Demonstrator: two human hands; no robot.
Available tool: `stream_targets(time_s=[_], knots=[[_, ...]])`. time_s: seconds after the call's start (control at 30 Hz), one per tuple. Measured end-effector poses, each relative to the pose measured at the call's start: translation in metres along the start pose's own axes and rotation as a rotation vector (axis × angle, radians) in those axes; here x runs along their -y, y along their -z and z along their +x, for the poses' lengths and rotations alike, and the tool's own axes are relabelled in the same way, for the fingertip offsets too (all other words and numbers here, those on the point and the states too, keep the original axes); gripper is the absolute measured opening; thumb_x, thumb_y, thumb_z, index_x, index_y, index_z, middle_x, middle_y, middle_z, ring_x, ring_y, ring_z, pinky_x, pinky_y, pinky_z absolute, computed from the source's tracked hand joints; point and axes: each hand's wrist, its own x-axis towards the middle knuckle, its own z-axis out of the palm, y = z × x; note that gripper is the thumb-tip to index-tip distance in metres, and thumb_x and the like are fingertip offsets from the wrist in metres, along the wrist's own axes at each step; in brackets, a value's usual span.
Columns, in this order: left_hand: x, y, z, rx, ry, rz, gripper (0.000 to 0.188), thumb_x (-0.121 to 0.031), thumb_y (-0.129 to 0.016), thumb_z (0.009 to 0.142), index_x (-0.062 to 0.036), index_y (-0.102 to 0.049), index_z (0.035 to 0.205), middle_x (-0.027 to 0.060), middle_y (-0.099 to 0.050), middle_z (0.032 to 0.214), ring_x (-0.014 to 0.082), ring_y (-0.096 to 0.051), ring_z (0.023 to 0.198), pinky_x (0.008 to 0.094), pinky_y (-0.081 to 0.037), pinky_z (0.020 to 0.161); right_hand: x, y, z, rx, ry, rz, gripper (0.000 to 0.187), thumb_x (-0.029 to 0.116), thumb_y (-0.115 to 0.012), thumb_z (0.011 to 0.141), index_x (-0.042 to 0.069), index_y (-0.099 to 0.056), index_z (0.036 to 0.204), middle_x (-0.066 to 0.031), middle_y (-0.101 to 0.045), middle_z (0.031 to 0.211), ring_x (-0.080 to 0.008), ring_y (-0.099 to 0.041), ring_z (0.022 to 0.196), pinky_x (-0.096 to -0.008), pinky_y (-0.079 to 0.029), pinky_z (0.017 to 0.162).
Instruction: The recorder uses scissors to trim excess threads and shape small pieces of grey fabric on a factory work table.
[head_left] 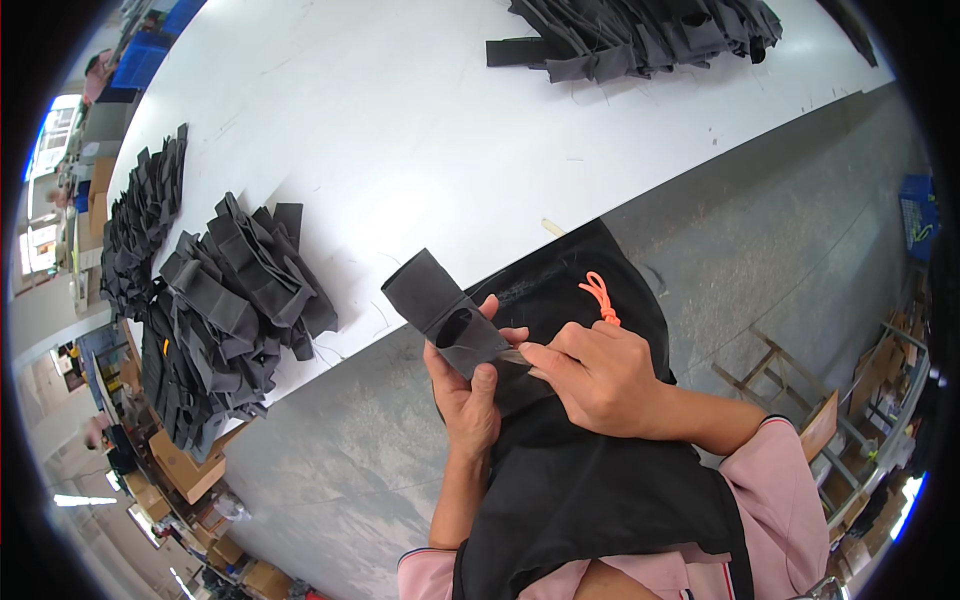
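Note:
A small dark grey fabric pouch [475, 340] with a long flap [424, 290] is held over my lap, just off the table edge. My left hand [468, 405] grips it from below, thumb in front and fingers behind, its mouth gaping toward the flap. At the pouch's lower right end my right hand [607, 378] is closed in a pinch. A thin, pale, blurred piece shows between its fingertips and the pouch, too small to name.
The white table [400, 150] bears a heap of dark fabric pieces [650, 40] at the far right and more piles [235, 290] at left. An orange cord [600, 298] lies on my black apron [590, 480]. Cardboard boxes [185, 465] stand below left, a blue crate [918, 215] far right.

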Motion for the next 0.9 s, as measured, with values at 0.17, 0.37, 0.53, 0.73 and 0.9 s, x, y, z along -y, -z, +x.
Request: stream_targets(time_s=[0.17, 0.37, 0.53, 0.73, 0.9], knots=[[0.000, -0.001, 0.000, -0.010, 0.026, -0.033, 0.066, -0.027, -0.064, 0.088, -0.0072, -0.024, 0.137, 0.0253, -0.042, 0.136, 0.0319, -0.060, 0.102, 0.0438, -0.049, 0.090, -0.007, -0.003, -0.009, -0.080, -0.093, 0.163, 0.032, 0.008, -0.075, 0.063, 0.005, -0.066, 0.094, -0.0020, -0.053, 0.073, -0.0158, -0.051, 0.055, -0.0266, -0.039, 0.047], [-0.002, -0.002, 0.002, -0.004, 0.011, -0.010, 0.066, -0.022, -0.062, 0.089, -0.0074, -0.021, 0.138, 0.0253, -0.040, 0.137, 0.0320, -0.059, 0.104, 0.0438, -0.049, 0.091, -0.002, -0.001, -0.001, 0.008, -0.075, 0.117, 0.033, 0.009, -0.076, 0.063, 0.004, -0.066, 0.093, -0.0022, -0.053, 0.073, -0.0156, -0.052, 0.057, -0.0266, -0.040, 0.048], [-0.001, -0.004, 0.000, -0.019, 0.008, -0.023, 0.066, -0.020, -0.061, 0.090, -0.0078, -0.020, 0.140, 0.0254, -0.040, 0.137, 0.0321, -0.059, 0.105, 0.0438, -0.048, 0.092, 0.001, -0.003, -0.003, 0.006, -0.046, 0.030, 0.033, 0.009, -0.076, 0.063, 0.004, -0.065, 0.093, -0.0021, -0.051, 0.072, -0.0159, -0.053, 0.057, -0.0267, -0.040, 0.048], [0.001, -0.003, 0.000, 0.003, 0.011, -0.023, 0.065, -0.019, -0.061, 0.090, -0.0078, -0.020, 0.140, 0.0250, -0.041, 0.137, 0.0319, -0.059, 0.105, 0.0435, -0.049, 0.091, -0.002, 0.001, -0.007, 0.005, -0.120, 0.115, 0.033, 0.009, -0.076, 0.063, 0.005, -0.065, 0.094, -0.0029, -0.051, 0.073, -0.0164, -0.053, 0.057, -0.0277, -0.041, 0.049], [-0.003, -0.009, 0.002, -0.037, 0.018, -0.013, 0.060, -0.025, -0.064, 0.088, -0.0087, -0.030, 0.135, 0.0234, -0.045, 0.134, 0.0297, -0.060, 0.102, 0.0421, -0.050, 0.089, -0.003, 0.007, -0.001, 0.045, -0.091, 0.105, 0.032, 0.010, -0.076, 0.064, 0.005, -0.065, 0.094, -0.0029, -0.051, 0.073, -0.0163, -0.053, 0.058, -0.0280, -0.042, 0.050]])
